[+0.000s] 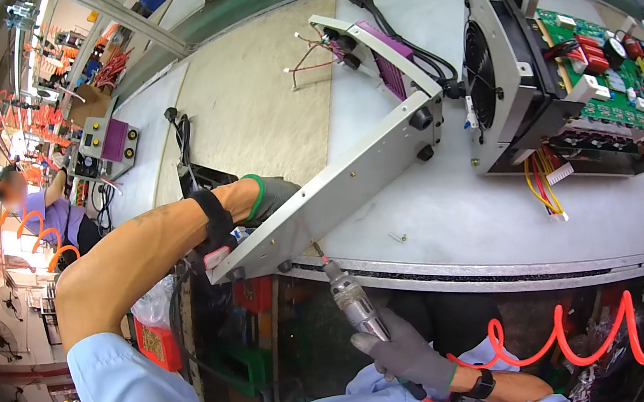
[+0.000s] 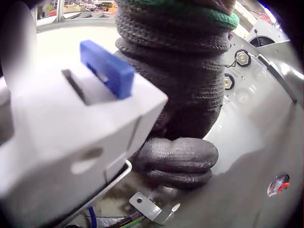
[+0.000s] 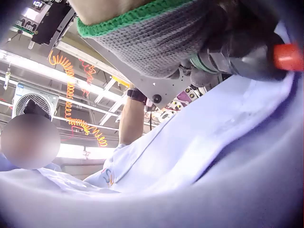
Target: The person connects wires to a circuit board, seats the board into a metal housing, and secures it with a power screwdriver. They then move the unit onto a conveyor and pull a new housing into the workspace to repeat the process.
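Observation:
A grey metal chassis panel (image 1: 336,186) with black rubber feet stands tilted on the workbench, its purple front part (image 1: 392,66) at the far end. My gloved left hand (image 1: 275,195) is behind the panel's near end; in the left wrist view its curled fingers (image 2: 178,156) lie against the inner face (image 2: 251,142), beside a small metal bracket (image 2: 147,206). What they grip is partly hidden. My gloved right hand (image 1: 402,347) grips a pneumatic screwdriver (image 1: 353,300), its bit pointing at the panel's lower edge. The right wrist view shows the glove (image 3: 156,45) round the tool (image 3: 242,59).
At the right stands an open unit with a fan (image 1: 479,73) and green circuit board (image 1: 608,112). A loose screw (image 1: 399,237) lies near the bench's front edge. A coiled red air hose (image 1: 563,340) runs to the right. Another person (image 1: 61,211) works at the left beside a finished-looking unit (image 1: 110,145).

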Motion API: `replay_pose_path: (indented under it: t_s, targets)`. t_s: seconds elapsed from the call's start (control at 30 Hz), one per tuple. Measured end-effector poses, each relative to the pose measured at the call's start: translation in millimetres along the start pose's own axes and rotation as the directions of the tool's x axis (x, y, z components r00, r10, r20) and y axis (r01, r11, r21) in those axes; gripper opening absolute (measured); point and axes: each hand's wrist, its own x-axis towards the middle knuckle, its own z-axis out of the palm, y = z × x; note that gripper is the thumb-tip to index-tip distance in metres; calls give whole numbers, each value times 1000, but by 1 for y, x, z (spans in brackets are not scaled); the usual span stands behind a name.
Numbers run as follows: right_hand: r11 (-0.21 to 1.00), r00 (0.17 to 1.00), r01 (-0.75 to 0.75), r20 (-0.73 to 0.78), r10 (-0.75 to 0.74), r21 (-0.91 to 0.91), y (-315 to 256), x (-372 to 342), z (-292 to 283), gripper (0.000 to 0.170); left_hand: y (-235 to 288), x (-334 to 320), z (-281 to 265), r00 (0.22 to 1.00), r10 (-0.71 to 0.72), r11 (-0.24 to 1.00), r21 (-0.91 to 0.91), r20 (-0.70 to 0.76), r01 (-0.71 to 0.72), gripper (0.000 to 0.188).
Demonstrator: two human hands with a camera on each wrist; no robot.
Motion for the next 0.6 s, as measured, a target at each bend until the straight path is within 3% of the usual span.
replay_pose_path:
  t_s: [0.17, 0.23, 0.27, 0.3, 0.37, 0.43, 0.5, 0.57, 0.6]
  targets:
    - [998, 995, 54, 78, -56, 29, -9, -6, -2, 45, -23, 16, -7, 1000, -17, 976, -216, 1, 16, 45]
    - [996, 995, 87, 54, -86, -34, -4, -7, -8, 45, -22, 22, -10, 998, 61, 980, -186, -22, -64, 45]
    - [993, 994, 101, 37, -98, -61, 0, -9, -12, 45, -23, 16, -19, 794, 608, 654, 578, -16, -489, 40]
    - [992, 995, 95, 8, -95, -86, 1, -16, -16, 45, 12, -22, -8, 873, 418, 898, 260, -252, -355, 37]
    - [987, 996, 74, -43, -81, -142, 0, -35, -28, 47, 73, -78, -8, 830, 356, 908, 368, -430, -199, 34]
    - [975, 992, 56, -101, -79, -216, 2, -52, -41, 53, 81, -115, 5, 459, 592, 781, 332, -662, -529, 29]
    - [954, 973, 118, -159, -166, -275, 20, -66, -52, 56, 89, -158, 45, 402, 633, 682, 232, -661, -693, 21]
    - [967, 969, 88, -204, -138, -238, 33, -78, -61, 60, 81, -151, 94, 330, 740, 590, 328, -586, -738, 16]
    - [971, 964, 74, -232, -127, -226, 38, -83, -64, 60, 74, -127, 115, 263, 808, 536, 470, -528, -702, 17]
